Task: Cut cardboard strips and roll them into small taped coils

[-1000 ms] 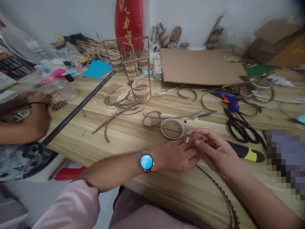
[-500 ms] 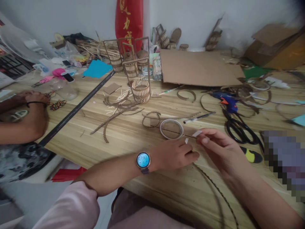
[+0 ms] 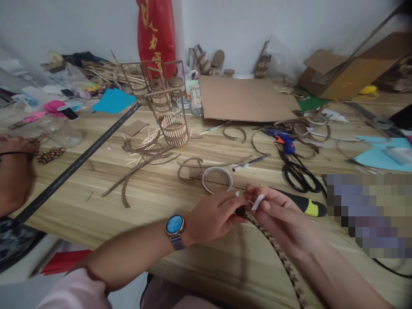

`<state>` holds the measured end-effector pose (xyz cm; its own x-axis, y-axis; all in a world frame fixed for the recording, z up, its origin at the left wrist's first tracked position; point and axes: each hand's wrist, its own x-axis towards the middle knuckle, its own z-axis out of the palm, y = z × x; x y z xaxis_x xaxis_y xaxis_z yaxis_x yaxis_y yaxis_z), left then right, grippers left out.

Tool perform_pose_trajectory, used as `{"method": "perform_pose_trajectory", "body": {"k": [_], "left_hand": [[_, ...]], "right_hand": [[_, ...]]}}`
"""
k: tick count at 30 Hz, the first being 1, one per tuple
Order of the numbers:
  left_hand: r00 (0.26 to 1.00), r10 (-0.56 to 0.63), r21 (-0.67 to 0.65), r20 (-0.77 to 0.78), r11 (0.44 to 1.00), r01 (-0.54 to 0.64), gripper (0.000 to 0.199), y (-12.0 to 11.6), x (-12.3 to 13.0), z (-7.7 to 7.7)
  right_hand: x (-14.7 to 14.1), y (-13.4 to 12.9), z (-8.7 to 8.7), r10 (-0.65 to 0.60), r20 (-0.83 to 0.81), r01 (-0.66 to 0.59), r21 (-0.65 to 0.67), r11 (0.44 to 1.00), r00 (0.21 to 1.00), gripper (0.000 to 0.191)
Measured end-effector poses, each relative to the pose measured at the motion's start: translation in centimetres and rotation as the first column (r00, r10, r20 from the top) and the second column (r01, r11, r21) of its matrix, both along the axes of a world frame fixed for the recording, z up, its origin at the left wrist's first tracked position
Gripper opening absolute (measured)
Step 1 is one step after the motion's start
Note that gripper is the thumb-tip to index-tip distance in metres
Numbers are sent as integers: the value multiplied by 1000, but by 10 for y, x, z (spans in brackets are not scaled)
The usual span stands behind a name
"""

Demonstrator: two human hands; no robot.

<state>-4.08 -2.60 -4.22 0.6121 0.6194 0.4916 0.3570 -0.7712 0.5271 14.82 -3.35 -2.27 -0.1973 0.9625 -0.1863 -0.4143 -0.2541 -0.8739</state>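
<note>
My left hand, with a watch on the wrist, is closed on the end of a long notched brown cardboard strip, which curves down toward the front edge. My right hand meets it fingertip to fingertip and pinches a short white piece of tape. Another white scrap shows at my left fingers. Just beyond my hands lies a tape roll, beside a curled notched strip. How the tape touches the strip is hidden by my fingers.
A small stick bucket with a tall handle stands beyond loose strips. To the right are black scissors, a blue glue gun, a pen and a yellow-black handle. Another person's arm rests at left.
My view has swung to the right. My left hand has turned and now grips the strip's end, lifting it. My right hand has come closer, with the white tape tilted more upright.
</note>
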Motion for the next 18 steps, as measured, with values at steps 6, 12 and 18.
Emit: {"method": "perform_pose_trajectory", "body": {"k": [6,12,18], "left_hand": [[999,30,-30,30,999,-29,38,2,-1,1],[997,57,-57,45,997,-54,43,1,-2,2],[997,60,-95,43,994,-55,44,0,-2,3]], "right_hand": [[-2,-1,1,32,57,-28,-66,997,998,25],[-7,-2,1,32,44,-28,-95,995,999,28],[-7,-3,-3,45,43,-40,-111,993,998,28]]}}
